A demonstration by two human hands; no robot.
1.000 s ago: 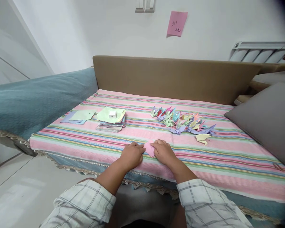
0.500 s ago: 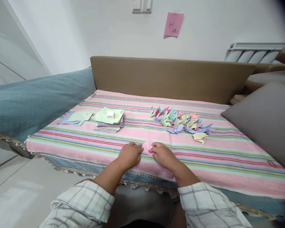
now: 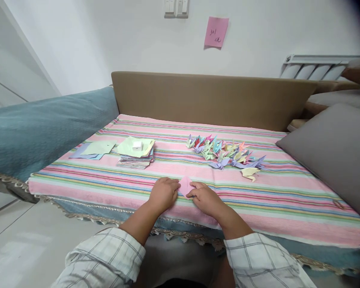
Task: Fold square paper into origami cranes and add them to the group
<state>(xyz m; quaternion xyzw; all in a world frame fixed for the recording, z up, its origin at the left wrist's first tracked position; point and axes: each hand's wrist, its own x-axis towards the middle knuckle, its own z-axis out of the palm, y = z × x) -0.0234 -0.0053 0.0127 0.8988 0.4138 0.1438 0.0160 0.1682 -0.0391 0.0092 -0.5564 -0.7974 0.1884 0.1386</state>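
Note:
A small pink folded paper [image 3: 185, 186], diamond-shaped, lies on the striped cloth near the front edge of the seat. My left hand [image 3: 164, 193] rests at its left corner, fingers together and fingertips touching the paper. On the other side my right hand [image 3: 204, 197] pinches the paper's right edge between thumb and fingers. Beyond my hands lies a group of folded paper cranes [image 3: 219, 150] in many colours. The nearest one is a pale yellow crane [image 3: 250, 173], to the right of my right hand.
A stack of coloured paper [image 3: 135, 158] stands to the left, with a small white block [image 3: 137, 146] on top. Loose green and blue sheets [image 3: 97, 147] lie beside it. A grey cushion [image 3: 336, 152] leans at the right, and a brown backrest [image 3: 210, 98] closes off the back.
The whole view has shifted slightly. My right thumb and fingers have moved a little along the paper's right edge; my left hand stays at the left corner.

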